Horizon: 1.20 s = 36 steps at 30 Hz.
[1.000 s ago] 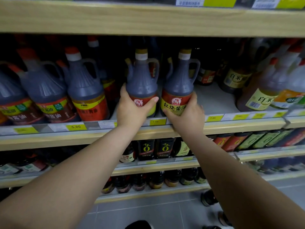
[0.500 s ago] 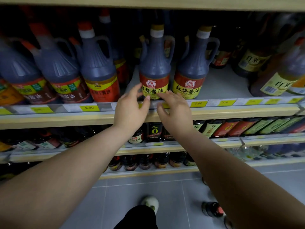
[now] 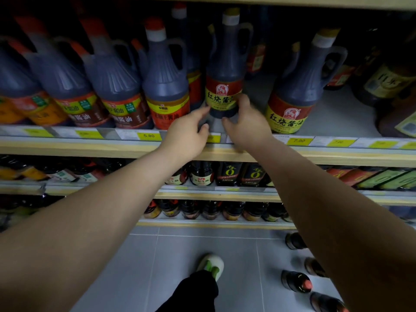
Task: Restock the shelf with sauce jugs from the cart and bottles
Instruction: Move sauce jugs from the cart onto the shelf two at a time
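Where the fingers of the right hand [image 3: 247, 126] bend round the lower right side of the jug [image 3: 225, 70], thumb tucked under its front edge, the hold is a narrow cup; the left hand [image 3: 185, 137] lies flatter, forefinger stretched to touch the jug's base at 8 o'clock (blur hides how hard either presses). The jug, dark with a red and yellow label, stands upright on the grey shelf [image 3: 337, 115], a little back from the lip. At its 9 o'clock a red-capped jug [image 3: 166, 86] stands just beside it; at its 3 o'clock a second jug [image 3: 292, 97] with the same label stands apart, bare shelf between them. A price strip [image 3: 148, 136] with yellow tags runs along the lip. Below, lower shelves [image 3: 213, 195] carry small dark bottles [image 3: 201, 174], and grey floor tiles [image 3: 157, 266] show a shoe [image 3: 211, 264] at 6 o'clock and loose bottles [image 3: 295, 281] at 4 to 5 o'clock.

Half a second ago the twin jugs stood shoulder to shoulder and both hands hovered at the lip; now the hands are on the jug and it sits nearer its left neighbour. Open room lies to the jug's right and behind the second jug; overhead the next board [image 3: 315, 2] comes near the caps.
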Available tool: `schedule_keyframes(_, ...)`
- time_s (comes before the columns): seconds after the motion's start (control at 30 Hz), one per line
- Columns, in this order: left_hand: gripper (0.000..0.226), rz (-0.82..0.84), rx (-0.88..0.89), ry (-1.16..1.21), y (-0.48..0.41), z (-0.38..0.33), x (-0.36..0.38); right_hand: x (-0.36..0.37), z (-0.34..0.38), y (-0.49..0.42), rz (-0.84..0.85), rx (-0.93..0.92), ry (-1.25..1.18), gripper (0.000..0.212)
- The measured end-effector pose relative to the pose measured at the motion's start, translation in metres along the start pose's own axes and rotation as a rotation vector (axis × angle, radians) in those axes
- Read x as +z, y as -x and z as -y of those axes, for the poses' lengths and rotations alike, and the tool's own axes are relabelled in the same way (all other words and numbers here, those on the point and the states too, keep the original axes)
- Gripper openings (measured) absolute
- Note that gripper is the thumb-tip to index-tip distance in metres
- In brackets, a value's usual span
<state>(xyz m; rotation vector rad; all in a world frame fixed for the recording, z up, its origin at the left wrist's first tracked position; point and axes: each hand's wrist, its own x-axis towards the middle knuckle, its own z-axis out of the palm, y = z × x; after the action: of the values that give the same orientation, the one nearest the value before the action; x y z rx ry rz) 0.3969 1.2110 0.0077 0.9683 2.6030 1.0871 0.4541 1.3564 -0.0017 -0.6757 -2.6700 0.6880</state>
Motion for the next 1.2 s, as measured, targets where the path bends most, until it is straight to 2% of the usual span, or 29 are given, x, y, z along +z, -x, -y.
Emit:
schedule_keyframes(0.23,0.043,-0.019,0.0,-0.004,0.014,0.003,-0.011,0.001,0.011,-0.005,0.1,0.048,-0.026,0.056)
schedule_keyframes(0.4,0.048,0.071,-0.007,-0.106,0.014,-0.015,-0.005,-0.019,-0.001,0.044,-0.026,0.003,-0.059,0.05)
schedule_keyframes(0.5,0.053,0.131,0.025,-0.132,0.011,-0.033,0.008,-0.032,-0.023,0.076,-0.164,0.064,-0.068,0.039)
schedule_keyframes(0.57,0.058,0.179,0.05,-0.107,0.006,-0.047,0.02,-0.042,-0.035,0.083,-0.278,0.219,-0.177,0.034)
schedule_keyframes(0.63,0.065,0.226,0.053,-0.068,0.001,-0.058,0.031,-0.054,-0.04,0.077,-0.369,0.404,-0.394,0.035)
schedule_keyframes(0.73,0.076,0.269,0.05,-0.047,-0.012,-0.073,0.044,-0.073,-0.038,0.056,-0.388,0.542,-0.685,0.044)
schedule_keyframes(0.83,0.084,0.287,0.051,-0.008,-0.023,-0.081,0.053,-0.076,-0.038,0.041,-0.381,0.568,-0.787,0.048)
schedule_keyframes(0.97,0.077,0.283,0.095,0.065,-0.024,-0.085,0.06,-0.069,-0.039,0.038,-0.423,0.587,-0.884,0.051)
schedule_keyframes(1.2,0.082,0.235,0.068,0.152,-0.018,-0.074,0.058,-0.064,-0.035,0.034,-0.399,0.573,-1.019,0.047)
